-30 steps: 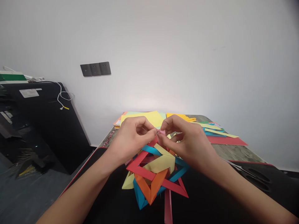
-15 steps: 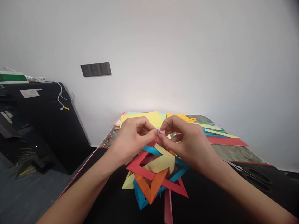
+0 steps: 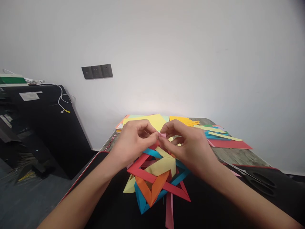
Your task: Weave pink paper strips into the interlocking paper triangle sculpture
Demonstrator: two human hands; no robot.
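Thumb and fingers of my left hand [image 3: 139, 138] pinch one end of a small piece of pink folded paper [image 3: 163, 135]. From the other side my right hand [image 3: 184, 138] is closed on the same pink paper, so the fingertips of both hands nearly meet. Just below them lies a woven paper star model [image 3: 149, 173] of interlocked red, blue, cream and orange folded strips. Its far part is hidden behind my hands. A folded pink strip [image 3: 169, 210] sticks out from under the model's near side.
Black-handled scissors [image 3: 258, 179] lie to the right on the black mat [image 3: 197, 210]. Coloured paper strips [image 3: 221, 135] and a red sheet [image 3: 231, 144] sit at the back right. Yellow paper sheets [image 3: 145, 119] are stacked at the back. A black cabinet [image 3: 47, 127] stands left of the table.
Both hands stay pinched on the pink paper, with the right fingertips slightly further left. The paper model appears shifted a little to the left in view.
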